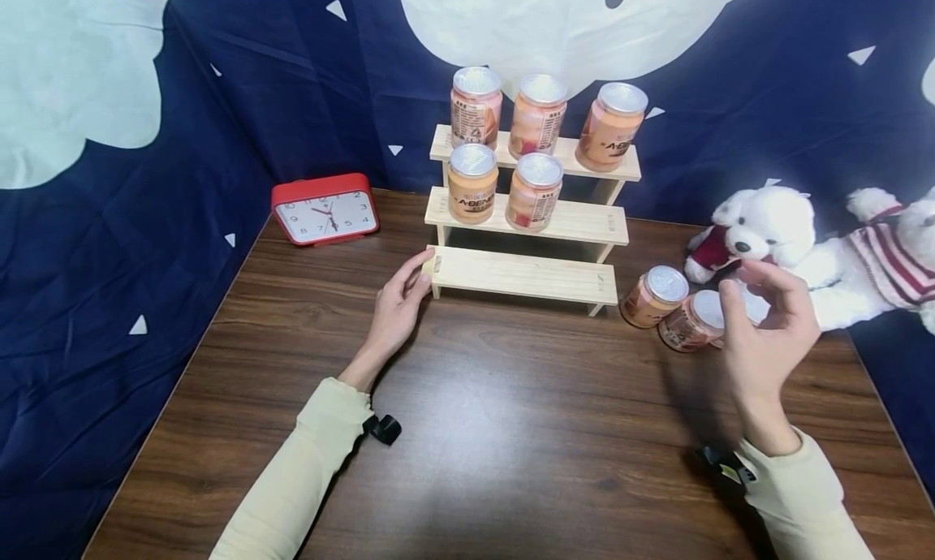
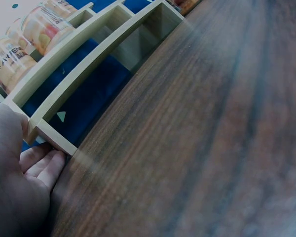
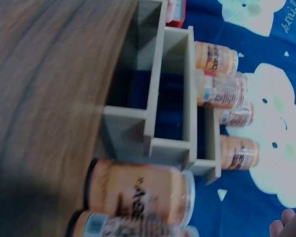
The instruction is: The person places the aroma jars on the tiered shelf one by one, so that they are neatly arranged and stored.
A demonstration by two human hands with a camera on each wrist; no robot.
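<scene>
A three-step wooden display rack stands on the table, its lowest step bare. My left hand grips the left end of that step, thumb on the board and fingers around the side by the leg. Two jars with silver lids stand on the middle step, among them a jar at its left, and three on the top step, with one jar at its right end. My right hand hovers with bent, parted fingers and nothing between them. Below it three more jars stand beside the rack, partly hidden by the hand.
A red clock stands left of the rack. White plush toys sit at the right, close behind the loose jars. A dark blue cloth with white cloud shapes hangs behind the wooden table.
</scene>
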